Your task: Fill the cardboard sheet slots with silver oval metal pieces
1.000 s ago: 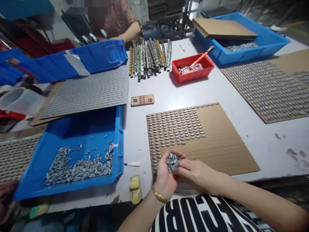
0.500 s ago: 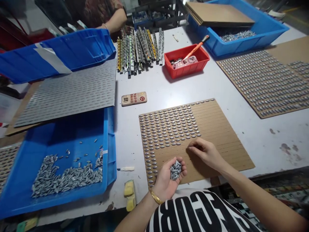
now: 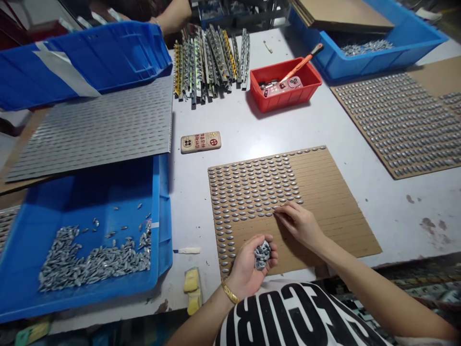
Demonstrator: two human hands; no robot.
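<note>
My left hand [image 3: 248, 266] is cupped near the table's front edge, closed round a heap of small grey metal pieces [image 3: 262, 253]. My right hand [image 3: 300, 225] rests on the brown cardboard sheet [image 3: 324, 192], fingers pinched together at the end of a partly filled row of oval pieces [image 3: 252, 190]; what the pinch holds is too small to see. The sheet's left part is covered with rows of these pieces, its right part is bare.
A blue bin [image 3: 72, 230] with loose grey pieces stands at my left. A grey perforated sheet [image 3: 93, 129], a phone [image 3: 200, 142], a red tray [image 3: 284, 84], metal strips [image 3: 209, 60], another filled cardboard [image 3: 396, 120] and a blue bin [image 3: 378, 43] lie beyond. Another person's hand [image 3: 158, 19] is at the far edge.
My right hand left the heap in my left hand, moved out onto the cardboard, then slid left to the row's end. The left hand stayed cupped near the front edge.
</note>
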